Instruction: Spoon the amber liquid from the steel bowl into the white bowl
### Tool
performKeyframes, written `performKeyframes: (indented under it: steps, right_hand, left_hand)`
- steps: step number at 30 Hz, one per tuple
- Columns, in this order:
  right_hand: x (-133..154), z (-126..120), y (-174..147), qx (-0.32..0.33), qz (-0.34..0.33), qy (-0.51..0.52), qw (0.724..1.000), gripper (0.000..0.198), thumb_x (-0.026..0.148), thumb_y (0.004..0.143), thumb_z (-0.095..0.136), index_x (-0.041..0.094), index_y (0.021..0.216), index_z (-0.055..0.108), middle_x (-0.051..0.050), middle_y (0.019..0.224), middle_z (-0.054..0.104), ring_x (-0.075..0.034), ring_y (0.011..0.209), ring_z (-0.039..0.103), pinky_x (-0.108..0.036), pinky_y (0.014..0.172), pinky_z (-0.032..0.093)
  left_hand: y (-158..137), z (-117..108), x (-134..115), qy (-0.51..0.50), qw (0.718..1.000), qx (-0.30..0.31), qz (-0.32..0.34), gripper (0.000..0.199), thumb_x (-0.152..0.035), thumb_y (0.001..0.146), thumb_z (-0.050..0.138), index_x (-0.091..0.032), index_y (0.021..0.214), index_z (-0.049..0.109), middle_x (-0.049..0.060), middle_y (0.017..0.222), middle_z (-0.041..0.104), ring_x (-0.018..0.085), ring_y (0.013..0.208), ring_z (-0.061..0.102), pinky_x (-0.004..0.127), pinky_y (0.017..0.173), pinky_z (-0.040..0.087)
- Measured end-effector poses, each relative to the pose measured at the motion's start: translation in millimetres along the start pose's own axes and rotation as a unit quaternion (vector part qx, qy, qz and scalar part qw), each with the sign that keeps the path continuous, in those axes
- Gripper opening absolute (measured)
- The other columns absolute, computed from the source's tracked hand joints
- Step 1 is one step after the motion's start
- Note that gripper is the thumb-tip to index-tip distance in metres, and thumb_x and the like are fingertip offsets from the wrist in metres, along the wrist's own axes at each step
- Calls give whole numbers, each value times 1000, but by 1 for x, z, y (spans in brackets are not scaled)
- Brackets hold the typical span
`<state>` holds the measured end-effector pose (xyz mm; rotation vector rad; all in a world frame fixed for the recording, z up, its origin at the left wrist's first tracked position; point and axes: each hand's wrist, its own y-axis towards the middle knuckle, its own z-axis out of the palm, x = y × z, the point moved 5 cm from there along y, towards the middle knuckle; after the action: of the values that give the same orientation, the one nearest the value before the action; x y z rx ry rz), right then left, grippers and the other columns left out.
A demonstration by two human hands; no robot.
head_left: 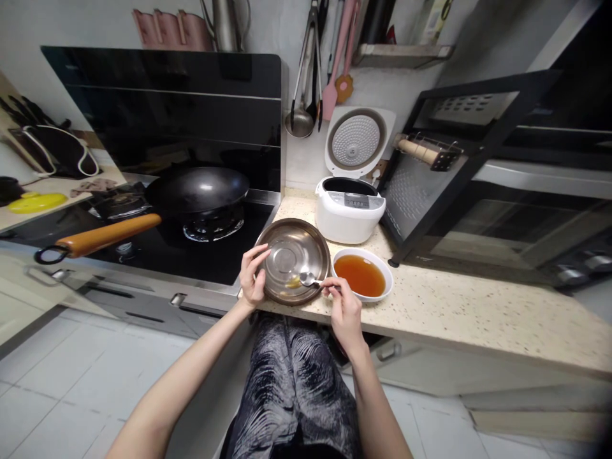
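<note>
A shallow stainless steel basin point(306, 242) sits on the counter, with a little yellowish liquid point(293, 282) low on its inner side. My left hand point(253, 277) grips the basin's left rim, thumb and fingers over the edge. A metal spoon point(308, 278) is pinched in my right hand point(344, 306), its bowl inside the basin beside the yellowish patch. Just right of the basin, by my right hand, stands a white bowl point(388, 273) of reddish-brown liquid point(358, 274).
Behind the bowl stands a white rice cooker point(350, 217), lid up. To the left, a black wok point(201, 188) with a wooden handle point(109, 234) rests on the gas stove point(220, 258). A dark oven point(526, 217) stands at right. Utensils, including a ladle point(300, 122), hang on the wall.
</note>
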<state>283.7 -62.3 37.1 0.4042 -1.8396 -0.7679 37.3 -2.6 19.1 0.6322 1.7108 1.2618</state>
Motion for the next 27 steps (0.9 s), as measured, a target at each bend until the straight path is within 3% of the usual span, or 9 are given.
performKeyframes:
  steps: [5, 11, 16, 20, 27]
  right_hand:
    - [-7, 1, 3, 3, 80, 83, 993, 22, 33, 105, 51, 22, 96, 67, -2, 88, 74, -14, 73, 69, -27, 70, 57]
    - [-23, 25, -17, -74, 139, 176, 972, 29, 44, 105, 54, 20, 96, 67, -5, 90, 75, -15, 72, 71, -29, 69, 60]
    - [-27, 35, -29, -134, 146, 213, 957, 30, 47, 104, 55, 20, 97, 65, -4, 89, 75, -14, 70, 70, -28, 67, 60]
    - [-22, 21, -25, -169, 136, 214, 952, 26, 44, 106, 54, 21, 98, 62, -5, 95, 75, -14, 74, 70, -29, 72, 60]
    - [-12, -36, -16, -284, 84, 151, 943, 20, 39, 106, 54, 21, 101, 60, -6, 98, 74, -14, 76, 71, -33, 77, 61]
  left_hand:
    - [-4, 1, 5, 6, 1000, -2, -7, 45, -42, 103, 43, -24, 136, 68, 13, 136, 64, 31, 125, 63, 53, 108, 53]
    - [-2, 1, 3, -2, 1000, -3, -11, 44, -39, 103, 43, -23, 137, 67, 13, 136, 64, 31, 125, 63, 53, 108, 53]
    - [2, 1, 2, -15, 1000, -2, -18, 44, -38, 104, 43, -22, 137, 67, 14, 136, 64, 31, 126, 63, 53, 108, 52]
    - [6, 1, 2, -35, 999, -14, -32, 43, -36, 103, 46, -22, 139, 65, 13, 136, 65, 30, 127, 62, 51, 110, 50]
    - [9, 0, 7, -41, 996, -21, -70, 45, -43, 103, 46, -19, 136, 67, 14, 135, 65, 31, 128, 61, 51, 113, 48]
